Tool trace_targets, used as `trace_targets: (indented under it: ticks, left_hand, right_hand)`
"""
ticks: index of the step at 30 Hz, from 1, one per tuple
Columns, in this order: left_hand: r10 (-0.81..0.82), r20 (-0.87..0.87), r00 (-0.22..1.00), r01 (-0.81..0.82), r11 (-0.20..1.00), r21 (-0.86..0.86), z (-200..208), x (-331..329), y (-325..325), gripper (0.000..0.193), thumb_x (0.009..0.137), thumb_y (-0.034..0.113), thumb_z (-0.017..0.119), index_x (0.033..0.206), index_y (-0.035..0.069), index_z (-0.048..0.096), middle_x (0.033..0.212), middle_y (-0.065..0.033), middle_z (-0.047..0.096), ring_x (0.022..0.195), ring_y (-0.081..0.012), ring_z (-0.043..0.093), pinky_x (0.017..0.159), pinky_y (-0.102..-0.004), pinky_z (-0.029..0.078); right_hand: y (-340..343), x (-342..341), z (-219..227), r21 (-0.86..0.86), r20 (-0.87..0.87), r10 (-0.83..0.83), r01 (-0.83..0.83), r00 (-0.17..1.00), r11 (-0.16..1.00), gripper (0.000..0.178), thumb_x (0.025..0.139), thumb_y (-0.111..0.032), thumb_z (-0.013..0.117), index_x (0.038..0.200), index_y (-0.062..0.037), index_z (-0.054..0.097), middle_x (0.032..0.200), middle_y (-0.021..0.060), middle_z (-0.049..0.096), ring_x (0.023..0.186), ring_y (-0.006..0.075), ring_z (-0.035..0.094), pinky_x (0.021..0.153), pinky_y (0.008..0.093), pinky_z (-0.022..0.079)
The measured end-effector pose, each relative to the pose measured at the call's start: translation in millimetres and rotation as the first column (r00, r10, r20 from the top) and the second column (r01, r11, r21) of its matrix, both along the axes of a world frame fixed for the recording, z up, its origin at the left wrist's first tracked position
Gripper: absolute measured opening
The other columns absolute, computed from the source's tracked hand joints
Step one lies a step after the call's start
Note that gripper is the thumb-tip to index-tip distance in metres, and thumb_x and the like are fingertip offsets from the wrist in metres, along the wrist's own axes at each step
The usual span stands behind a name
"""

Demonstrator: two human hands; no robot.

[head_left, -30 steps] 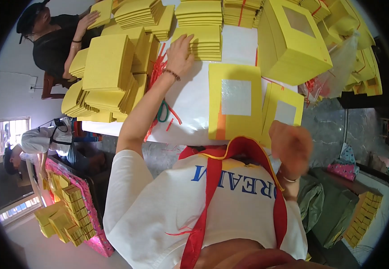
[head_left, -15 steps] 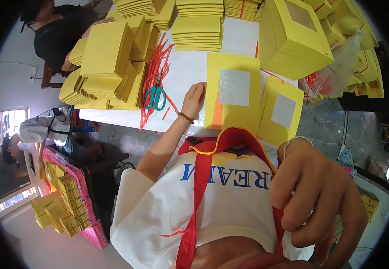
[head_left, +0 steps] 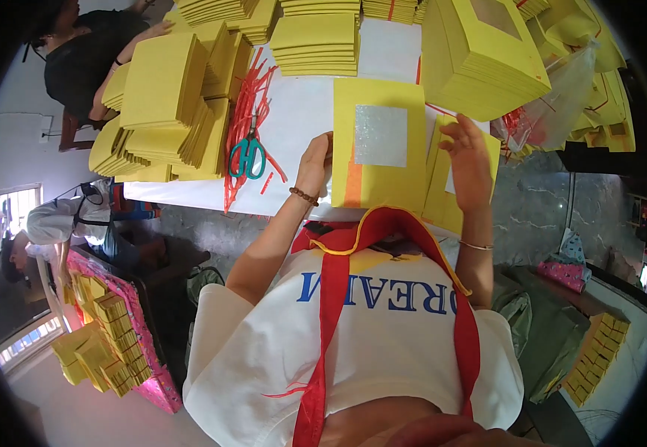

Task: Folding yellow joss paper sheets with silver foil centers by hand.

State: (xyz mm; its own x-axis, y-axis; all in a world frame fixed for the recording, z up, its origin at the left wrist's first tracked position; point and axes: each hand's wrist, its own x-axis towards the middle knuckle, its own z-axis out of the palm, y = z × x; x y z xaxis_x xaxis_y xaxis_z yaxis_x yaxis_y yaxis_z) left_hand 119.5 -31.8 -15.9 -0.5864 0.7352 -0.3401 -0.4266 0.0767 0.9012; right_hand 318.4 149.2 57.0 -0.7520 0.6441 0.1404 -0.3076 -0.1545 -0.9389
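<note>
A yellow paper piece (head_left: 346, 112) with a silvery rectangle and an orange strip lies upright before me at the table's front edge. At its left edge is my left hand (head_left: 314, 165), fingers together and closed on that edge, with the tips partly hidden. My right hand (head_left: 470, 164) is raised just right of it, fingers apart and slightly curled, holding nothing. Behind that hand, partly covered, lies a second yellow paper piece (head_left: 442, 212) with a pale rectangle. Left of my left hand, green-handled scissors (head_left: 247, 158) rest on a bundle of red strips (head_left: 245, 112).
Stacks of folded yellow paper (head_left: 161, 82) stand at the left, with another stack (head_left: 314, 45) at the back. A tall yellow stack (head_left: 480, 63) and a clear plastic bag (head_left: 562, 97) are at the right. A person in black (head_left: 92, 59) is beyond the left stacks; another person in white (head_left: 62, 222) sits farther left.
My right hand has moved from close below the camera, at lower right, forward to the right side of the yellow paper. My left hand stays at the left edge. The view has shifted slightly.
</note>
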Motion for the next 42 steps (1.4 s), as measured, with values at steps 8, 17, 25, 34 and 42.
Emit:
trace_targets:
  ticks: [8, 17, 25, 34, 42]
  left_hand:
    - [0.014, 0.069, 0.997, -0.018, 0.999, 0.048, -8, -2, 11, 0.057, 0.097, 0.042, 0.033, 0.133, -0.002, 0.037, 0.13, -0.0116, 0.047, 0.117, -0.0182, 0.046, 0.099, -0.0306, 0.036]
    - [-0.029, -0.046, 0.999, 0.028, 0.999, -0.028, -2, 0, 7, 0.056, 0.096, 0.042, 0.038, 0.133, -0.001, 0.037, 0.128, -0.0112, 0.047, 0.114, -0.0175, 0.047, 0.096, -0.0286, 0.038]
    - [-0.111, -0.903, 0.415, 0.049, 0.994, -0.1, 30, -11, -42, 0.034, 0.08, 0.007, 0.059, 0.114, 0.003, 0.056, 0.111, -0.0148, 0.056, 0.1, -0.0305, 0.054, 0.085, -0.0364, 0.044]
    - [-0.269, -0.949, -0.166, 0.393, 0.864, -0.314, 49, 9, -56, 0.038, 0.072, 0.015, 0.069, 0.108, 0.007, 0.06, 0.11, -0.0092, 0.058, 0.098, -0.0273, 0.053, 0.083, -0.0364, 0.043]
    - [-0.191, -0.974, 0.12, 0.408, 0.904, -0.127, 47, 6, -49, 0.016, 0.078, 0.014, 0.065, 0.091, 0.004, 0.063, 0.082, -0.0086, 0.061, 0.078, -0.0238, 0.057, 0.066, -0.0325, 0.047]
  right_hand:
    - [-28, -18, -66, -0.373, 0.3, -0.035, 0.151, 0.953, 0.915, 0.064, 0.097, -0.044, 0.033, 0.145, -0.0066, 0.014, 0.148, 0.013, 0.02, 0.136, 0.0244, 0.022, 0.109, 0.0352, 0.021]
    - [-33, -18, -63, -0.296, 0.353, -0.044, 0.156, 0.935, 0.942, 0.062, 0.092, -0.024, 0.049, 0.143, -0.0047, 0.02, 0.147, 0.0114, 0.024, 0.133, 0.0218, 0.027, 0.107, 0.0312, 0.025]
    - [-43, 8, -34, 0.721, 0.384, -0.24, -0.128, 0.891, 0.681, 0.036, 0.081, -0.016, 0.063, 0.116, -0.0078, 0.056, 0.124, 0.0084, 0.054, 0.125, 0.0265, 0.042, 0.102, 0.0348, 0.031]
    - [-48, 2, -47, 0.644, 0.393, -0.137, -0.166, 0.909, 0.747, 0.019, 0.081, -0.012, 0.062, 0.1, -0.0066, 0.063, 0.105, 0.0083, 0.064, 0.118, 0.0299, 0.048, 0.097, 0.0396, 0.038]
    - [-46, 6, -51, 0.389, 0.378, -0.043, -0.117, 0.925, 0.914, 0.026, 0.091, -0.025, 0.052, 0.104, -0.0051, 0.062, 0.117, 0.0063, 0.058, 0.12, 0.0272, 0.045, 0.1, 0.0369, 0.035]
